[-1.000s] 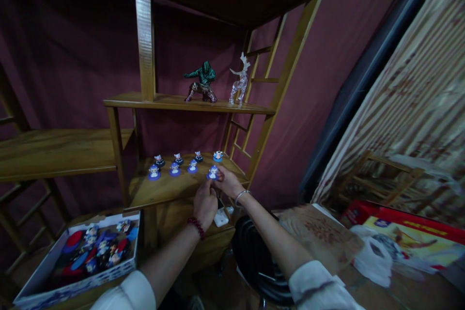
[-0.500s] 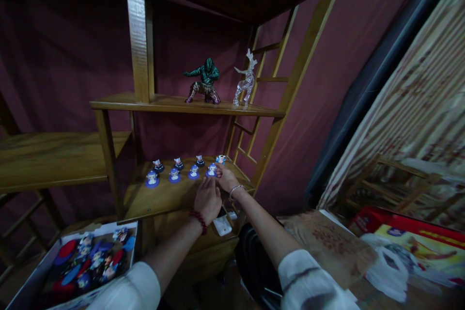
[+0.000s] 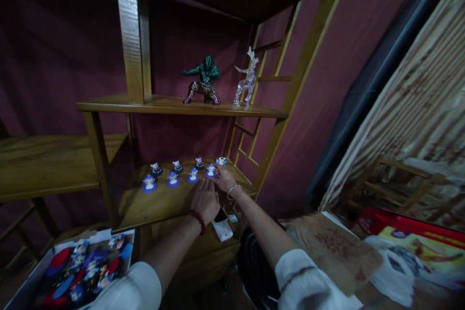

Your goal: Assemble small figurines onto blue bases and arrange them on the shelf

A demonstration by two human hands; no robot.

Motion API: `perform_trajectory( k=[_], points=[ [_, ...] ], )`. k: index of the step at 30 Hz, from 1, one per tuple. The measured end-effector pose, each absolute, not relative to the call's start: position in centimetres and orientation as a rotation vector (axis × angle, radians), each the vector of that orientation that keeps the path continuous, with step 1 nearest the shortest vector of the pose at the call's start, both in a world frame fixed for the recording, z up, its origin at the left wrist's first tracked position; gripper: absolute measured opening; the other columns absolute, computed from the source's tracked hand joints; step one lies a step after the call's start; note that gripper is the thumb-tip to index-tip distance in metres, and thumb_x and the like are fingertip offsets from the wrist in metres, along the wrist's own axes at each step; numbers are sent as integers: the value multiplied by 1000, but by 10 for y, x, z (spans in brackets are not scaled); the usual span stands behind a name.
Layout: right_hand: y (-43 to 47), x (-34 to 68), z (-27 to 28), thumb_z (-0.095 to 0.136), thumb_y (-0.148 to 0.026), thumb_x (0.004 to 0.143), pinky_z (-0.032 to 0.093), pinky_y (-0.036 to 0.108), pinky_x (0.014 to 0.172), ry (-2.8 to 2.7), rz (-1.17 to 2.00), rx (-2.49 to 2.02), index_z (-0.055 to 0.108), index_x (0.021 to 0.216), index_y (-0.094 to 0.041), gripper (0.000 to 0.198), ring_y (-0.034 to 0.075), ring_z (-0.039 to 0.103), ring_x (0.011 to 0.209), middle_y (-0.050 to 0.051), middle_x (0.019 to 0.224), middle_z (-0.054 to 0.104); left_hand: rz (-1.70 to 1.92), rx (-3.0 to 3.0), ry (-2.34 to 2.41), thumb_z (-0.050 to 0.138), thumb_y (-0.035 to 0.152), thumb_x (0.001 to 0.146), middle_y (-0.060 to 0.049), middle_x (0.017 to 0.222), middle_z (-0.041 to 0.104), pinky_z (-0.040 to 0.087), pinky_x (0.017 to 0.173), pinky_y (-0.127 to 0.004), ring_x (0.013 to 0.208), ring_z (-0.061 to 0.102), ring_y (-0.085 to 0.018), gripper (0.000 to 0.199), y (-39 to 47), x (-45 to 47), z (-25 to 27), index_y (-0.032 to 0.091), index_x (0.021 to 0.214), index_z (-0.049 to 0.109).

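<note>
At the right end of the front row on the lower shelf (image 3: 163,208), my right hand (image 3: 224,178) has its fingers closed at the side of a small white-and-purple figurine (image 3: 210,171) on a round purple base. My left hand (image 3: 205,200) lies at the shelf's front, fingers stretched out, just below that figurine, with nothing visible in it. Similar purple-based figurines (image 3: 148,183) stand to the left in the same row. Behind them are dark-based figurines (image 3: 176,166), and a blue-and-white figurine (image 3: 220,161) is partly hidden by my right hand.
On the shelf above stand a green crouching statue (image 3: 207,77) and a clear deer ornament (image 3: 247,80). A box of loose figurines (image 3: 132,247) is at lower left. A white phone-like object (image 3: 222,230) lies below my hands; bags (image 3: 392,271) fill the lower right.
The view has shifted slightly. Both hands stay in nearly the same place, the right at the same figurine; the figurines keep their rows.
</note>
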State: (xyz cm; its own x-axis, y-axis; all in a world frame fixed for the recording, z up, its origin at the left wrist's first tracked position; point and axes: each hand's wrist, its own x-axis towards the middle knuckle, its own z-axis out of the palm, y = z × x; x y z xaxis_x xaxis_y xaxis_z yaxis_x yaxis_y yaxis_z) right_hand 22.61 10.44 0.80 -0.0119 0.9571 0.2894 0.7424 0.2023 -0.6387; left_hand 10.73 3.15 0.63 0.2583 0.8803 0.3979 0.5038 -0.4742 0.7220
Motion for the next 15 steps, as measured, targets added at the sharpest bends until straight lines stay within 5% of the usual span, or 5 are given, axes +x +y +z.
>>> perform_trajectory(
  k=[15],
  points=[
    [111, 236, -2, 65, -15, 63, 45, 30, 77, -1840, 454, -1502, 51, 112, -25, 52, 15, 57, 83, 1, 89, 62, 1117, 2062, 1205, 46, 18, 68, -20, 127, 45, 12, 105, -36, 125, 30, -26, 47, 38, 107, -1, 4, 113, 50]
  ],
)
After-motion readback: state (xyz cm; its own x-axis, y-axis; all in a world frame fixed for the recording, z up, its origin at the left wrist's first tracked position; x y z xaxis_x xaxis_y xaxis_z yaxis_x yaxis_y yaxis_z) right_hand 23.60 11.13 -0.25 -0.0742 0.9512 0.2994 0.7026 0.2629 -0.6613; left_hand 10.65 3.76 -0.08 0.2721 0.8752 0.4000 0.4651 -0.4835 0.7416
